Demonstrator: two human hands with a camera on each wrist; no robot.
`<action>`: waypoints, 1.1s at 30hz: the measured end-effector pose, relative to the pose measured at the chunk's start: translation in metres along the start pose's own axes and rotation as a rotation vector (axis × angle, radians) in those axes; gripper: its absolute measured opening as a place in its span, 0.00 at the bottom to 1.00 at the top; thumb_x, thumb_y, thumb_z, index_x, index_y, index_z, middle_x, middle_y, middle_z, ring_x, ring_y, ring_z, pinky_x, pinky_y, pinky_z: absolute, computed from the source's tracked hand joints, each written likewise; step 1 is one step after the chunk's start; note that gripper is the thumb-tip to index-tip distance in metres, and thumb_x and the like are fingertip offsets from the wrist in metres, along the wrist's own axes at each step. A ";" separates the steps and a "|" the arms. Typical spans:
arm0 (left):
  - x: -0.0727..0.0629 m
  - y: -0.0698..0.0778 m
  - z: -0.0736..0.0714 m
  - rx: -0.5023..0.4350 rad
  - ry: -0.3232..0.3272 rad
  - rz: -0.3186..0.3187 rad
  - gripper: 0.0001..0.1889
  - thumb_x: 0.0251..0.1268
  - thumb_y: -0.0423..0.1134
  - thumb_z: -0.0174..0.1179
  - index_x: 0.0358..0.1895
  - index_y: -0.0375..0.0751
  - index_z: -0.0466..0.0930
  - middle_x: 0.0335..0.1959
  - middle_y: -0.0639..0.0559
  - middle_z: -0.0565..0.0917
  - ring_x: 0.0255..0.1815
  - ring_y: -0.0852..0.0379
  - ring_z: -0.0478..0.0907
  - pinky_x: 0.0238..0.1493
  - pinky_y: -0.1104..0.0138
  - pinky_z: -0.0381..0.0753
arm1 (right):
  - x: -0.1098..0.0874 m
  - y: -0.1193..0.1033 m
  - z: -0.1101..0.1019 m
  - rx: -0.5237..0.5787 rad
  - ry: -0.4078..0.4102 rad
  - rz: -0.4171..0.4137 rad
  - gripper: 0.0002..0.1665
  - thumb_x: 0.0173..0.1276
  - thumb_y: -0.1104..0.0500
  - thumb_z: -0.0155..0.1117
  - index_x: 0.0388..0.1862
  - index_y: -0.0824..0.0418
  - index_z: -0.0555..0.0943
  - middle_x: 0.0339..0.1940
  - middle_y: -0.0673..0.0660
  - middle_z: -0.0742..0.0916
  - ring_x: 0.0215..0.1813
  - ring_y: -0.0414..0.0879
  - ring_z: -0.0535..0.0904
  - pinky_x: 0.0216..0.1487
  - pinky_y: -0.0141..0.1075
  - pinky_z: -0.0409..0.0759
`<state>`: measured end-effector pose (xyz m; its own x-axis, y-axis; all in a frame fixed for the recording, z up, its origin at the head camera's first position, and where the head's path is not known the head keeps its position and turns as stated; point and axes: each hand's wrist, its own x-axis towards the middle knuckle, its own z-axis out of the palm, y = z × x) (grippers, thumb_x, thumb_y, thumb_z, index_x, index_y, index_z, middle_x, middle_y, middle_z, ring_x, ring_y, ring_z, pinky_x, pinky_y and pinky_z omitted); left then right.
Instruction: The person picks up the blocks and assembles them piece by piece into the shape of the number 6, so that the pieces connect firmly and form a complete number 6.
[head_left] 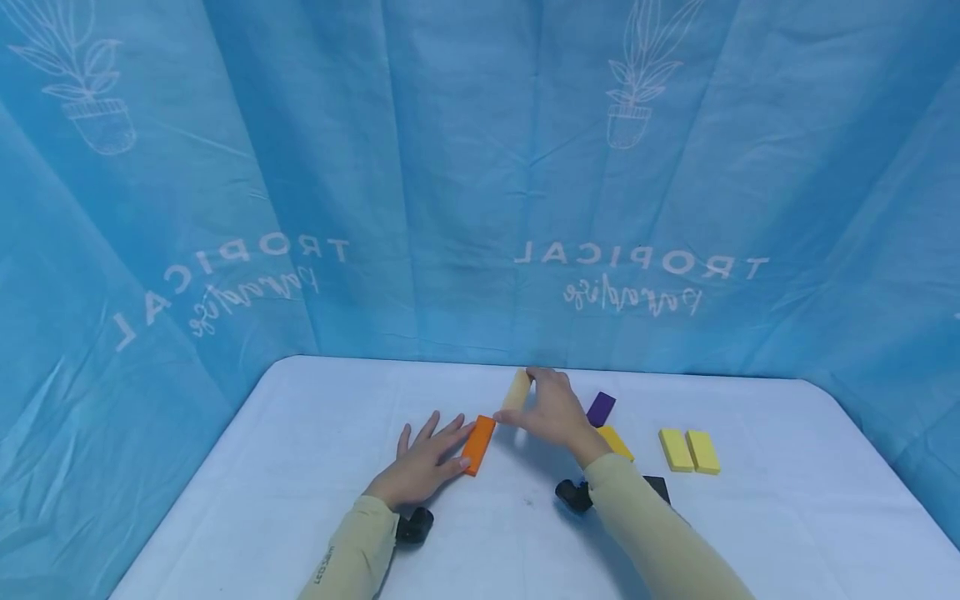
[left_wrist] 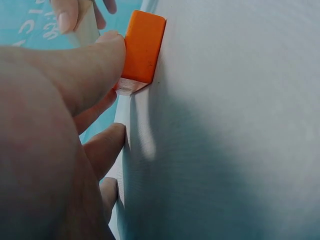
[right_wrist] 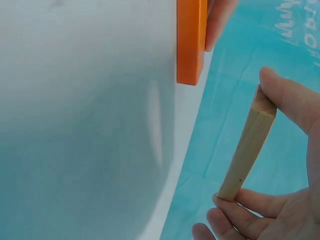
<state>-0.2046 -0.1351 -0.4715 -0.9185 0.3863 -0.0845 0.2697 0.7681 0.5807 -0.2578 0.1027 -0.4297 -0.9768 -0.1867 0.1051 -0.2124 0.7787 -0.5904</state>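
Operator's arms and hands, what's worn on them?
Left hand and right hand are ungloved. Left sleeve and right sleeve are long, khaki-beige; the left carries small dark lettering. Rounded black units sit at the wrists: left unit, right unit.

The pale block (right_wrist: 248, 150) is showing wood grain. The orange block (left_wrist: 144, 47) is looking smooth. Matt cloth (head_left: 487, 554) is covering the tabletop (head_left: 247, 492).
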 end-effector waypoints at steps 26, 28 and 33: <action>-0.002 0.001 0.000 0.000 0.005 -0.006 0.30 0.76 0.56 0.53 0.77 0.53 0.65 0.80 0.50 0.60 0.82 0.38 0.40 0.72 0.33 0.27 | 0.019 -0.016 0.024 -0.030 0.001 0.132 0.59 0.53 0.32 0.74 0.71 0.70 0.68 0.65 0.67 0.77 0.61 0.60 0.71 0.63 0.57 0.74; -0.001 0.001 -0.001 -0.003 0.005 -0.002 0.30 0.76 0.56 0.53 0.77 0.53 0.65 0.80 0.49 0.60 0.82 0.38 0.40 0.72 0.33 0.26 | 0.021 -0.015 0.025 -0.055 -0.014 0.139 0.59 0.53 0.32 0.73 0.72 0.69 0.68 0.65 0.67 0.77 0.61 0.60 0.71 0.64 0.57 0.74; 0.001 0.000 0.000 -0.001 0.005 0.005 0.30 0.76 0.56 0.53 0.77 0.54 0.65 0.80 0.50 0.60 0.82 0.38 0.40 0.72 0.33 0.26 | 0.024 -0.014 0.028 -0.083 -0.035 0.160 0.58 0.53 0.30 0.73 0.70 0.69 0.70 0.63 0.67 0.78 0.59 0.59 0.71 0.62 0.56 0.76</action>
<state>-0.2051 -0.1350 -0.4721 -0.9185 0.3878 -0.0776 0.2740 0.7654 0.5823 -0.2773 0.0709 -0.4414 -0.9970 -0.0762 -0.0138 -0.0574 0.8465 -0.5292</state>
